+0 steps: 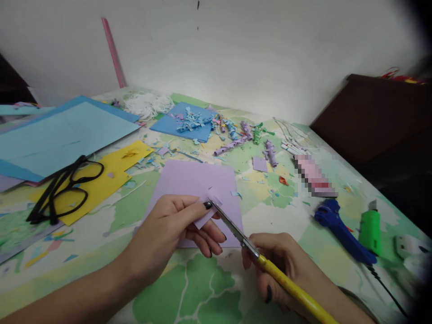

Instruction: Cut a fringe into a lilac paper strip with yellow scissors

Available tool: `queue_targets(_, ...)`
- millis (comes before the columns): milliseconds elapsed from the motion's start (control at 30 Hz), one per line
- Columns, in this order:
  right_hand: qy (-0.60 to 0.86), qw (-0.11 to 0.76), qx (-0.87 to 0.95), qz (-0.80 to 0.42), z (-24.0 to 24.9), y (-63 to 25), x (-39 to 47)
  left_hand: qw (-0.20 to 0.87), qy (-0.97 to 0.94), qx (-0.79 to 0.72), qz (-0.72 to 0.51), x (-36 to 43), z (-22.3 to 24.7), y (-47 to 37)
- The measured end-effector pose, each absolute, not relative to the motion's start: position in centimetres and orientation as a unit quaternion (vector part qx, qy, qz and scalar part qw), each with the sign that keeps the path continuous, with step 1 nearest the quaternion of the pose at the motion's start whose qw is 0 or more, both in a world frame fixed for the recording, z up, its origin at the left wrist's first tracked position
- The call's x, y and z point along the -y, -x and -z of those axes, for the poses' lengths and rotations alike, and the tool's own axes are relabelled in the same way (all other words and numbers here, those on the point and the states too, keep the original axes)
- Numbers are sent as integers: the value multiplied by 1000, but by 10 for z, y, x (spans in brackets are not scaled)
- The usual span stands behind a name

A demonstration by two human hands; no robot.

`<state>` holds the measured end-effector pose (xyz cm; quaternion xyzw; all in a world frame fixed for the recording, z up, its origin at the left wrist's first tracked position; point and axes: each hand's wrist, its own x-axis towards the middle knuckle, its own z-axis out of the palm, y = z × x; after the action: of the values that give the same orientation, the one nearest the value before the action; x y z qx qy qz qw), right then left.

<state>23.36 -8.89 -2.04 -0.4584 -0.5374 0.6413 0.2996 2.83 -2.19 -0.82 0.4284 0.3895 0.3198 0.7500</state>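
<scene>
1 purple slip (203,219) in left hand (177,219), scissors (270,268) in right hand (299,257).

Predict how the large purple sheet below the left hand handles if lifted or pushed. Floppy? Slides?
The large purple sheet is probably light and bendable, since it looks like paper or thin card. Pushed, it would likely slide rather than tip, as it lies flat on the patterned tablecloth. Lying that low, its edge may be fiddly to lift.

Glasses (56,189) lie left of the scissors (251,247), the corded tool (349,238) right.
</scene>
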Motion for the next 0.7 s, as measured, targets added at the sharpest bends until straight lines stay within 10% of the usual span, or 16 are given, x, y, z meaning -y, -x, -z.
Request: queue_targets(700, 493, 270, 507, -654, 16, -229, 85, 751, -426, -390, -321, 21, 8, -30)
